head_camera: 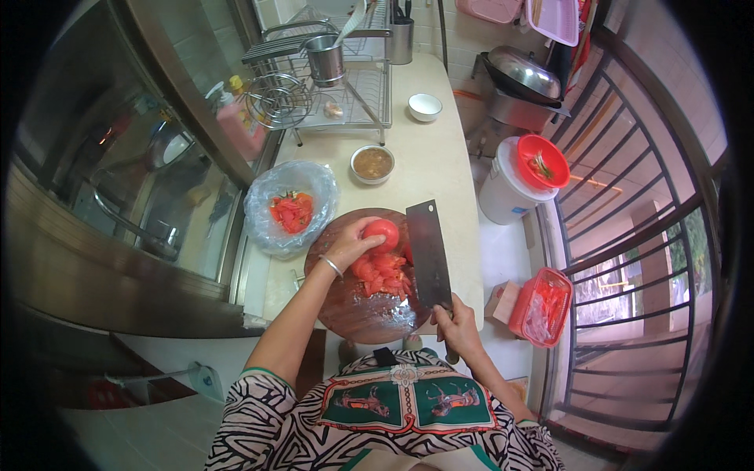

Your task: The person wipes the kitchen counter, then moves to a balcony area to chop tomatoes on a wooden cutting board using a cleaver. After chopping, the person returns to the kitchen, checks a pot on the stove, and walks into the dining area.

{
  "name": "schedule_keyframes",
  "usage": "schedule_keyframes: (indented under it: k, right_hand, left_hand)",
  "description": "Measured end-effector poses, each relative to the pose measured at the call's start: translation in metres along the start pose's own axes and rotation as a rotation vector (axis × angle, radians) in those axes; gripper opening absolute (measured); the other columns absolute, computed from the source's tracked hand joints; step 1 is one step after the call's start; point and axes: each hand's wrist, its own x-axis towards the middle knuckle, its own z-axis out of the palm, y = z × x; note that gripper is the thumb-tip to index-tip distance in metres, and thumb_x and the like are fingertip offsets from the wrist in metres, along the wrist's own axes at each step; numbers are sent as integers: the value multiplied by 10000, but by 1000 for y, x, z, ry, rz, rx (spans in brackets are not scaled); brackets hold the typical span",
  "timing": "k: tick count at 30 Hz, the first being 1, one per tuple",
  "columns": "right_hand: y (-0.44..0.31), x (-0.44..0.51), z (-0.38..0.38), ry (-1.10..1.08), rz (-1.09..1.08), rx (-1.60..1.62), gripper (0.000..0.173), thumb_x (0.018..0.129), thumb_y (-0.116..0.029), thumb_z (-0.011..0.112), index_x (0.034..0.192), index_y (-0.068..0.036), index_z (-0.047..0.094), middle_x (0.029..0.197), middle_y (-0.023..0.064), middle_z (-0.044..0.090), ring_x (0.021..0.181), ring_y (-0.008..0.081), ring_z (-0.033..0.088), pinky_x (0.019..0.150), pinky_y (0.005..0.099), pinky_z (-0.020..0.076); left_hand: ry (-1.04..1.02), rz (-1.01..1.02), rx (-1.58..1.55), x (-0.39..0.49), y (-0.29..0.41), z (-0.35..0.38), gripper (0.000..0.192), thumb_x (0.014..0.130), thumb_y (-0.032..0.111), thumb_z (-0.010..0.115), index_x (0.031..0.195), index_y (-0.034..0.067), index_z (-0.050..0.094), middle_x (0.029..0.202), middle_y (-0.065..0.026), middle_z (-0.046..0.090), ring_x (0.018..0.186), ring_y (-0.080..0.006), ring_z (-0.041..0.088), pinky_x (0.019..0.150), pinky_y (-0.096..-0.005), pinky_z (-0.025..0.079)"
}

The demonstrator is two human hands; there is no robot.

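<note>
My left hand (353, 238) grips a whole peeled-looking red tomato (382, 234) over the far part of a round wooden chopping board (347, 315). Cut tomato pieces (386, 275) lie in a wet heap on the board, just below that hand. In my right hand (458, 327) is the handle of a Chinese cleaver (429, 256). Its broad dark blade points away from me along the board's right side. More red tomato shows beside the blade, partly hidden by it.
Left of the board stands a bowl lined with a clear plastic bag (324, 185), holding tomato scraps. Beyond are a bowl of brown liquid (372, 163), a white bowl (425, 107) and a metal dish rack (353, 123). A white bucket (500, 197) and red basket (548, 335) stand right.
</note>
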Motion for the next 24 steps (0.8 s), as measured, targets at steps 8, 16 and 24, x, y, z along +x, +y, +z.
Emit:
schedule_keyframes:
  k: [8, 16, 24]
  right_hand:
    - [-7, 8, 21, -78, -73, -78, 193, 925, -84, 524, 1079, 32, 541, 623, 40, 558, 439, 108, 528, 406, 267, 426]
    - [-15, 13, 29, -53, -46, -197, 199, 897, -125, 568, 1054, -3, 557, 656, 163, 615, 509, 225, 615, 498, 356, 470]
    - [-10, 9, 36, -50, -97, -341, 213, 889, -114, 562, 1069, 0, 554, 746, 246, 618, 682, 413, 621, 612, 436, 488]
  left_hand:
    - [384, 150, 573, -91, -25, -47, 554, 726, 190, 748, 1214, 51, 527, 1189, -194, 574, 1081, -330, 582, 907, -383, 475]
    - [556, 508, 994, -95, -61, -23, 528, 660, 46, 701, 1160, 76, 533, 1137, -152, 509, 1050, -359, 520, 911, -426, 451]
    - [428, 589, 1002, -124, -70, 5, 487, 653, 110, 758, 1094, 71, 555, 1128, -147, 498, 1070, -359, 500, 925, -434, 438]
